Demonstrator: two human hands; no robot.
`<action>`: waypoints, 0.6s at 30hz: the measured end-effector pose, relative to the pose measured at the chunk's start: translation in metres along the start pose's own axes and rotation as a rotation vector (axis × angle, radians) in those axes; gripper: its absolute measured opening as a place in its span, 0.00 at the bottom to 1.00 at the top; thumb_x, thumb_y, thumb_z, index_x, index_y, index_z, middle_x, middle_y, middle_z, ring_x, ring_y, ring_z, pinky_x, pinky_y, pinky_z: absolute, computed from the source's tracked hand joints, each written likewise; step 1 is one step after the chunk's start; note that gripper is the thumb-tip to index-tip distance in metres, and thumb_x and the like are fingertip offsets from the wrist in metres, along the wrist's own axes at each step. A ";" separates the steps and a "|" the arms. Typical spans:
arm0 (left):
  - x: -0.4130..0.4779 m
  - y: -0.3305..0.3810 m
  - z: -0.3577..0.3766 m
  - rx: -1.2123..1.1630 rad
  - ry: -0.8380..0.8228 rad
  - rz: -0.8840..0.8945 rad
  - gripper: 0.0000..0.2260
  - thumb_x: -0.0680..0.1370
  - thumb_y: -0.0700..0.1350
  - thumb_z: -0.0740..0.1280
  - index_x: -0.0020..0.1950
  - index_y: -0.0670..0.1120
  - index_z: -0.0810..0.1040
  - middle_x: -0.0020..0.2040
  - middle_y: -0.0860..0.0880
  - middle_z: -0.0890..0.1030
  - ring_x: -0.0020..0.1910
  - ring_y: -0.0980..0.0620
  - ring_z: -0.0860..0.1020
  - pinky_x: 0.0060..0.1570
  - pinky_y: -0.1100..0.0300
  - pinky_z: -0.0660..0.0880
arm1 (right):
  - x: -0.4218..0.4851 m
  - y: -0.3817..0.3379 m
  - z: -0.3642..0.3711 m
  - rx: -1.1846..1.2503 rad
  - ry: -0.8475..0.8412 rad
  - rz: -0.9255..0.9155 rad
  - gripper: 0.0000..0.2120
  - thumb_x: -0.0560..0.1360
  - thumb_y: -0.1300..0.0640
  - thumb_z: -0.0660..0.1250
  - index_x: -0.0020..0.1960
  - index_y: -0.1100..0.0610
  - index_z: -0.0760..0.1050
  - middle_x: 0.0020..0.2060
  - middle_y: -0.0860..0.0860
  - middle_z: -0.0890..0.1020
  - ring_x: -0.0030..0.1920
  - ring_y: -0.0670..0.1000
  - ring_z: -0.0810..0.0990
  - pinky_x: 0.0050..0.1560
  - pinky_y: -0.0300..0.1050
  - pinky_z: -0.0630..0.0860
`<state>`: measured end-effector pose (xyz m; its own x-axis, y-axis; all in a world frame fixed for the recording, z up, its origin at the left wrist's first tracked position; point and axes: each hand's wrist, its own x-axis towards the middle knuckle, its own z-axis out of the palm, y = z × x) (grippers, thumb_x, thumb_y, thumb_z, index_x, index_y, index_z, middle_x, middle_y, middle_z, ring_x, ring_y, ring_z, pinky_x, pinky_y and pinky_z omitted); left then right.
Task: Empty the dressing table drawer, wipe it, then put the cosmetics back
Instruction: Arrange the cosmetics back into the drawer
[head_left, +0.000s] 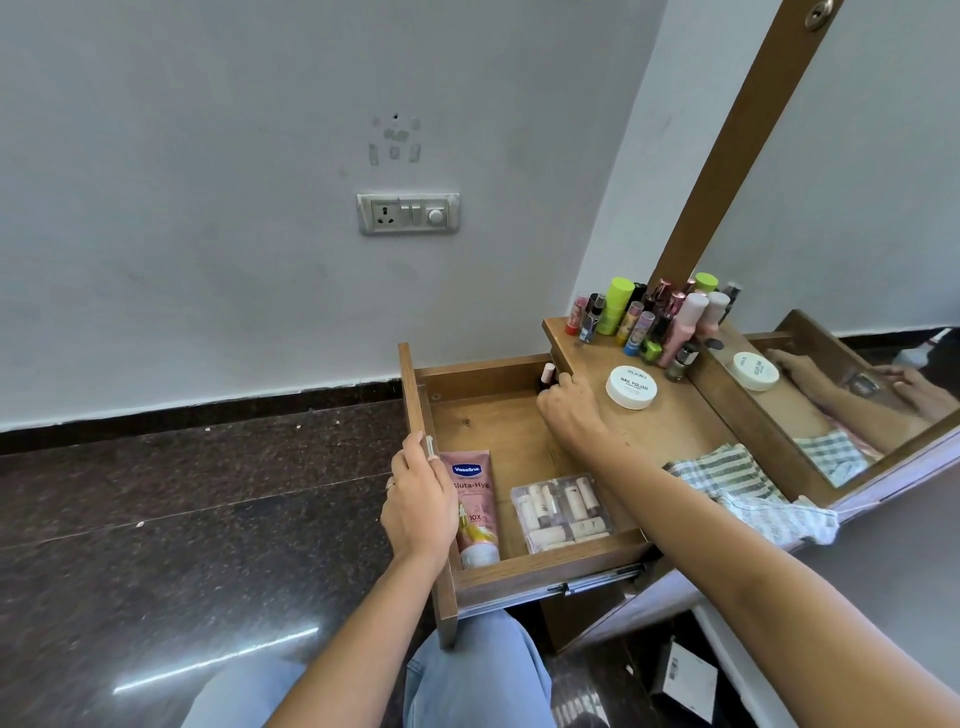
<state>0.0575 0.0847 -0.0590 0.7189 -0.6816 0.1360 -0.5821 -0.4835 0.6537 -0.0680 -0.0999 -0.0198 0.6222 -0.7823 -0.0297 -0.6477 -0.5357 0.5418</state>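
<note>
Brown wood-laminate drawer (498, 426) stands pulled out. My left hand (415, 499) curls over the top edge of its front panel to steady it. My right hand (569, 405) pinches a small pink-capped bottle (547, 375) in the far corner. A glossy pink squeeze tube (475, 509) lies along the front panel. A clear rigid plastic case (563, 512) of vials sits against the near wall. Judgement: emptying incomplete.

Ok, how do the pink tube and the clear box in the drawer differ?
The pink tube is opaque, the clear box see-through. The tube is one long item; the box holds many small pale pieces. The tube lies along the drawer front, the box apart from it. Both lie flat inside.
</note>
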 end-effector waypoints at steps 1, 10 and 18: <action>0.000 0.000 0.000 0.001 0.000 0.000 0.16 0.82 0.48 0.56 0.70 0.49 0.66 0.62 0.45 0.76 0.48 0.46 0.81 0.36 0.54 0.79 | -0.001 0.000 0.000 -0.010 0.004 -0.007 0.13 0.79 0.64 0.57 0.56 0.55 0.78 0.53 0.53 0.82 0.55 0.54 0.76 0.53 0.47 0.67; -0.001 0.000 0.000 0.003 0.003 -0.002 0.16 0.82 0.47 0.57 0.70 0.48 0.66 0.63 0.44 0.76 0.48 0.45 0.81 0.36 0.54 0.78 | 0.000 -0.006 0.002 -0.046 0.003 0.020 0.14 0.78 0.67 0.55 0.57 0.59 0.77 0.52 0.53 0.81 0.54 0.55 0.76 0.53 0.46 0.67; -0.001 -0.001 0.000 0.005 0.007 0.002 0.17 0.82 0.48 0.57 0.70 0.48 0.66 0.62 0.44 0.77 0.48 0.46 0.81 0.35 0.56 0.77 | -0.001 -0.008 -0.003 -0.049 -0.030 0.040 0.13 0.79 0.64 0.57 0.56 0.55 0.78 0.52 0.53 0.81 0.55 0.54 0.75 0.54 0.46 0.68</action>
<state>0.0574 0.0855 -0.0601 0.7201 -0.6790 0.1425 -0.5855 -0.4846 0.6498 -0.0624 -0.0938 -0.0220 0.5820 -0.8125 -0.0323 -0.6490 -0.4880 0.5837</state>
